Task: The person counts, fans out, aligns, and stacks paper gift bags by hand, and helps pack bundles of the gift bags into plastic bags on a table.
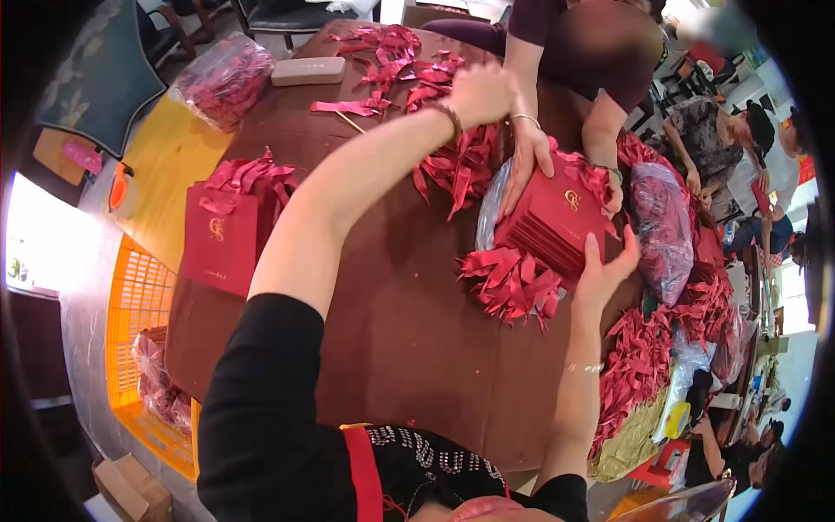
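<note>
My left hand (483, 94) reaches across to the far side, over the loose red ribbons (383, 52). Its fingers are curled in, and anything inside them is hidden. Near the front corner of a stack of red gift bags (552, 217), my right hand (604, 265) is open, thumb and fingers spread beside the bags' edge. Another person's hand (526, 165) rests on the stack's left side, and that person's other hand (614, 193) is at its right. Red ribbon ends (513, 283) hang from the stack.
More red bags (222, 226) lie at the left of the brown table (400, 348), with a pale case (307, 71) and a plastic-wrapped bundle (224, 83) behind. An orange crate (130, 287) stands left. Wrapped bundles (661, 222) and ribbon piles (639, 357) lie right. Other people sit farther right.
</note>
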`<move>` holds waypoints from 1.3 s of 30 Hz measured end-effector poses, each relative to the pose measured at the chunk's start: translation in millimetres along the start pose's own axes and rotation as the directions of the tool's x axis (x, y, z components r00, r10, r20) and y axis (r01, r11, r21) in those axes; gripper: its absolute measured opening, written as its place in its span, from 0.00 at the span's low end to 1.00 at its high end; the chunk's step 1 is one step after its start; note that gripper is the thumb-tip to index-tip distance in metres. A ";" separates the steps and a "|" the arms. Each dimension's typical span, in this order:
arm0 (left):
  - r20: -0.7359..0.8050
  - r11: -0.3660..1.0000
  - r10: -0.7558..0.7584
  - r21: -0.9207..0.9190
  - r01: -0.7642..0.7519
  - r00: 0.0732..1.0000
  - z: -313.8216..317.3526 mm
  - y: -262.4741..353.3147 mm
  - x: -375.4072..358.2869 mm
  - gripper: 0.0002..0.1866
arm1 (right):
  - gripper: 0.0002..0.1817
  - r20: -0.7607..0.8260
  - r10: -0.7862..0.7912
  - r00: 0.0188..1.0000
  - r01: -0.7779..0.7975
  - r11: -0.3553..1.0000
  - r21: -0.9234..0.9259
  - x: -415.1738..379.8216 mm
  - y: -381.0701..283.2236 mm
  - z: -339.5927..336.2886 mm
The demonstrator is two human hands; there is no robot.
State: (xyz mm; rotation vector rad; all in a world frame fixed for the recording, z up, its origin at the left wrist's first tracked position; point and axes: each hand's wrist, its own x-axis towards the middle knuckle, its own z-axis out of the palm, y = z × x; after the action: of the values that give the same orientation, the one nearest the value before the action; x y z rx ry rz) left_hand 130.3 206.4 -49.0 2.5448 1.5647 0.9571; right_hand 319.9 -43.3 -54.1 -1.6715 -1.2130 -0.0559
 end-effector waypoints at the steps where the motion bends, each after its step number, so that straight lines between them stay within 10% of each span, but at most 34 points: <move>1: -0.132 0.993 0.094 0.086 -0.083 0.987 9.2 -20.4 7.8 0.25 | 0.28 -0.032 -0.168 0.985 0.160 0.972 -0.169 -17.0 -34.8 -2.9; 3: -0.111 0.979 0.159 0.146 -0.142 0.981 32.9 -54.5 24.3 0.30 | 0.30 -0.038 -0.226 0.973 0.215 0.844 0.491 -53.5 -54.0 14.8; 5: 0.093 0.952 0.226 0.189 -0.240 0.970 44.9 -79.1 26.9 0.35 | 0.28 0.492 0.093 0.866 -0.417 0.678 0.605 -84.6 -82.9 36.5; 7: 0.266 0.943 0.210 0.198 -0.267 0.941 52.1 -88.5 20.0 0.34 | 0.29 0.680 0.294 0.671 -0.723 0.060 0.688 -97.3 -88.9 95.9; 9: 0.491 0.996 0.087 -0.027 -0.085 0.867 51.4 -88.8 11.5 0.32 | 0.33 0.772 0.564 0.294 -0.712 -0.410 0.570 -79.7 -69.0 151.7; 11: 0.333 0.996 0.091 -0.039 -0.083 0.939 51.9 -91.0 -6.6 0.29 | 0.36 0.672 0.468 0.574 -0.653 -0.234 0.720 -69.3 -54.6 186.0; 14: 0.261 0.992 0.036 -0.123 -0.004 0.965 44.9 -93.0 -24.6 0.27 | 0.36 0.751 0.518 0.410 -0.642 -0.420 0.641 -47.4 -53.0 205.7; 18: 0.205 0.928 -0.016 -0.362 0.091 0.979 36.4 -109.2 -42.3 0.29 | 0.34 0.734 0.285 0.616 -0.636 -0.370 0.678 -39.9 -43.3 227.8; 19: 0.228 0.898 -0.031 -0.420 0.127 0.973 44.7 -123.1 -41.2 0.28 | 0.32 0.787 0.291 0.543 -0.699 -0.363 0.616 -35.4 -51.7 223.1; 24: 0.191 0.602 -0.082 -0.772 0.202 0.978 35.4 -135.2 -64.8 0.21 | 0.30 0.606 0.258 0.752 -0.637 0.052 0.769 -35.3 -90.3 233.9; 25: 0.299 0.359 -0.129 -0.874 0.326 0.945 35.4 -137.9 -67.3 0.26 | 0.35 0.591 0.269 0.761 -0.630 0.087 0.772 -35.8 -102.2 230.8; 26: 0.409 0.087 -0.145 -0.902 0.424 0.901 39.2 -144.8 -70.0 0.33 | 0.42 0.619 0.266 0.739 -0.662 0.110 0.742 -34.4 -108.8 229.1; 29: 0.311 0.198 -0.277 -0.908 0.370 0.909 34.3 -154.8 -79.6 0.36 | 0.47 0.627 0.063 0.776 -0.629 0.148 0.763 -34.5 -116.8 225.7; 31: 0.416 -0.304 -0.193 -0.886 0.349 0.889 21.5 -135.5 -88.3 0.31 | 0.46 0.608 0.048 0.792 -0.606 0.176 0.776 -39.6 -128.5 218.1; 34: 0.360 -0.482 -0.026 -0.822 0.304 0.933 -20.4 -109.3 -89.4 0.27 | 0.45 0.521 -0.091 0.848 -0.508 0.138 0.850 -36.7 -149.3 189.3; 35: 0.355 -0.477 -0.029 -0.827 0.299 0.934 -26.9 -107.2 -87.7 0.27 | 0.45 0.520 -0.098 0.848 -0.507 0.133 0.852 -33.0 -158.5 169.8; 37: -0.074 0.455 -0.244 -0.889 0.047 0.967 -49.3 -92.0 -87.1 0.26 | 0.42 0.654 -0.183 0.734 -0.600 0.278 0.750 -22.9 -171.8 119.2; 38: -0.085 0.109 -0.324 -0.993 -0.052 0.942 -89.0 -41.4 -102.1 0.24 | 0.42 0.627 -0.201 0.753 -0.554 0.321 0.768 -21.5 -174.9 98.2; 39: -0.096 0.114 -0.341 -0.992 -0.060 0.935 -113.8 -18.1 -123.1 0.24 | 0.42 0.602 -0.221 0.768 -0.507 0.365 0.781 -20.6 -176.5 75.5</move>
State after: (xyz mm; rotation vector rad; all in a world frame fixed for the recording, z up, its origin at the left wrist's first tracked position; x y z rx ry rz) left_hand 20.1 81.5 -22.6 1.2070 0.5872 1.6396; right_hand 145.4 -7.5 20.3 -0.6867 -1.1478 1.2424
